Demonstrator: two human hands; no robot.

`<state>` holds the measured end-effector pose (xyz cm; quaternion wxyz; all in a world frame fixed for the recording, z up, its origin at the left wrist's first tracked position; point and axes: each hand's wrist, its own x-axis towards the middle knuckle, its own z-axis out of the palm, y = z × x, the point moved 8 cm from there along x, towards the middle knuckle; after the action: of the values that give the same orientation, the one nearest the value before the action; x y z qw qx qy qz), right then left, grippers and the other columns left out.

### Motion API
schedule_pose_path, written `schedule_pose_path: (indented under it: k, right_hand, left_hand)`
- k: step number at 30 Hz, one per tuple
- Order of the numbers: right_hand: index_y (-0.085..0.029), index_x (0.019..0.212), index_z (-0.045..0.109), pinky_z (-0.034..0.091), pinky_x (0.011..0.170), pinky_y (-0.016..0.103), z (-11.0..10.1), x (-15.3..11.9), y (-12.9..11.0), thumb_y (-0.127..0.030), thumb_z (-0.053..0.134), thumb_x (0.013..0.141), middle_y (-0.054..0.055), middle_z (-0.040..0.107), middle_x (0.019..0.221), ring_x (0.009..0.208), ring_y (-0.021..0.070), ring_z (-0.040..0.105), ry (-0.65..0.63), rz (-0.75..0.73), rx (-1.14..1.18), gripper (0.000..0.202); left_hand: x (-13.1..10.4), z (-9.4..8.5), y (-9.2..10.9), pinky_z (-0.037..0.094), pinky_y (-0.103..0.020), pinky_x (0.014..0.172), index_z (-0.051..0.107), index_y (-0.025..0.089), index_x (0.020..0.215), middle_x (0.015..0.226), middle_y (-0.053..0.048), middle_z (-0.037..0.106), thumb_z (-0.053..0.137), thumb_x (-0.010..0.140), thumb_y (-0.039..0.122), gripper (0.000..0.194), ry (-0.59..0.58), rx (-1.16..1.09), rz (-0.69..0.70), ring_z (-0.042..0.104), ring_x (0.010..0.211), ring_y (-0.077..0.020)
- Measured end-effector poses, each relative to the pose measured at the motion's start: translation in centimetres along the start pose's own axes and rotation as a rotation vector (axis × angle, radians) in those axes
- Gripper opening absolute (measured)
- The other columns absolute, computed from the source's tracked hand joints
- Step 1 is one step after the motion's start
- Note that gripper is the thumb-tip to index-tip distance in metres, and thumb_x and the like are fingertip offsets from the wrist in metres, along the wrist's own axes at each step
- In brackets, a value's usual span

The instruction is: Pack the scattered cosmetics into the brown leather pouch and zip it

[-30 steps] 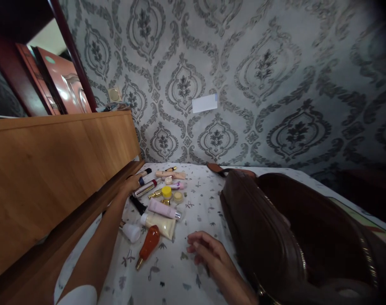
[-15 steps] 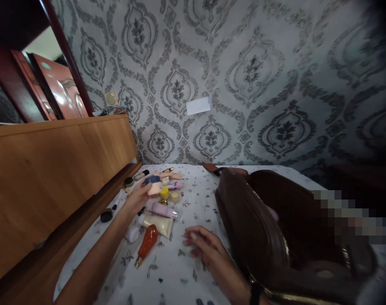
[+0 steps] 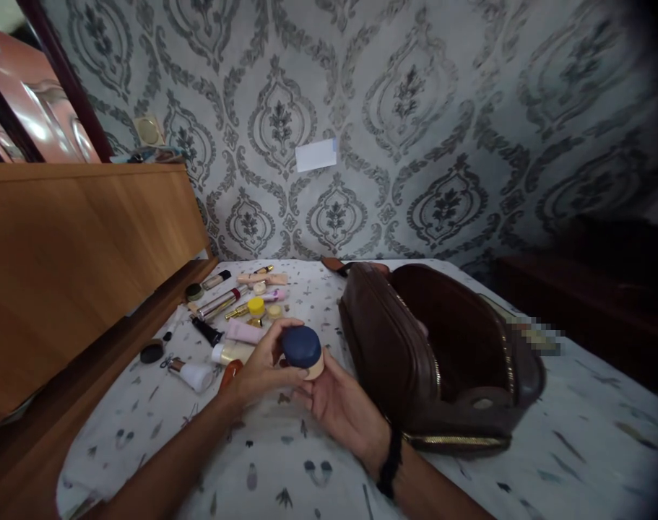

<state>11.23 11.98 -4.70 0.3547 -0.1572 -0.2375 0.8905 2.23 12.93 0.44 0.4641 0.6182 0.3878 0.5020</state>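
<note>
A cosmetic jar (image 3: 302,347) with a dark blue lid and a pale beige body is held up over the bed sheet. My left hand (image 3: 266,368) grips it from the left, thumb in front and fingers behind. From the right and below, my right hand (image 3: 344,412) cups the same jar, its fingers against the beige side. Partly behind my left hand lie an orange bottle (image 3: 232,373), a cream tube (image 3: 234,352) and a pink tube (image 3: 243,331). Left of them is a white-handled brush-like item (image 3: 193,375).
An open brown leather bag (image 3: 383,339) stands to the right, its gold zipper undone. Several cosmetics, among them a yellow-lidded jar (image 3: 256,308) and a black tube (image 3: 206,331), lie farther back. A round black lid (image 3: 152,351) sits near the wooden headboard (image 3: 90,267).
My left hand has brought the blue-lidded jar from among the cosmetics toward me and to the right. My right hand has come up to meet it. The view has shifted rightward.
</note>
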Motion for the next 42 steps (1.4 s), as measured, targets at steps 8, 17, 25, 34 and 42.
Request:
schedule_pose_path:
  k: [8, 17, 25, 34, 42]
  right_hand:
    - [-0.025, 0.106, 0.066, 0.051, 0.067, 0.022, -1.1, 0.0, -0.4, -0.037, 0.086, 0.067, -0.002, 0.073, 0.099, 0.077, 0.0109, 0.065, 0.089, -0.105, 0.047, 0.045]
    - [-0.021, 0.103, 0.066, 0.053, 0.073, 0.023, -1.7, 0.1, -0.8, -0.026, 0.088, 0.065, 0.0, 0.073, 0.098, 0.079, 0.0102, 0.067, 0.108, -0.197, 0.063, 0.045]
    - [-0.017, 0.099, 0.062, 0.052, 0.062, 0.022, -2.1, 0.2, -0.3, -0.037, 0.093, 0.055, 0.0, 0.073, 0.086, 0.069, 0.0111, 0.066, 0.152, -0.188, 0.131, 0.057]
    - [-0.014, 0.104, 0.06, 0.052, 0.057, 0.024, -2.5, 0.8, 0.8, -0.048, 0.085, 0.064, 0.005, 0.074, 0.081, 0.067, 0.0165, 0.07, 0.096, -0.135, 0.182, 0.058]
    - [-0.005, 0.09, 0.067, 0.044, 0.049, 0.021, -2.0, 1.5, 1.9, -0.065, 0.035, 0.095, 0.008, 0.069, 0.063, 0.05, 0.0136, 0.066, 0.087, 0.075, 0.192, 0.069]
  left_hand:
    - [-0.8, -0.7, 0.9, 0.04, -0.037, 0.104, 0.049, 0.023, 0.127, 0.133, -0.009, 0.053, 0.081, 0.073, 0.035, 0.064, -0.02, 0.148, 0.104, 0.048, 0.126, -0.0283]
    - [-1.0, -1.6, 0.2, 0.04, -0.037, 0.103, 0.051, 0.024, 0.131, 0.13, -0.008, 0.055, 0.076, 0.075, 0.042, 0.063, 0.054, 0.357, 0.027, 0.052, 0.121, -0.0282]
    - [-1.6, -2.8, -1.7, 0.031, -0.047, 0.116, 0.049, 0.025, 0.137, 0.146, -0.01, 0.048, 0.07, 0.08, 0.046, 0.065, 0.096, 0.43, -0.057, 0.041, 0.138, -0.0321]
    - [-1.2, -2.9, -2.3, 0.039, -0.048, 0.111, 0.058, 0.025, 0.132, 0.14, -0.01, 0.057, 0.073, 0.074, 0.049, 0.064, 0.066, 0.363, -0.084, 0.043, 0.137, -0.036]
    - [-0.4, -3.1, -0.9, 0.041, -0.048, 0.11, 0.063, 0.024, 0.126, 0.138, -0.011, 0.058, 0.076, 0.068, 0.053, 0.066, 0.16, 0.377, -0.094, 0.05, 0.131, -0.0368]
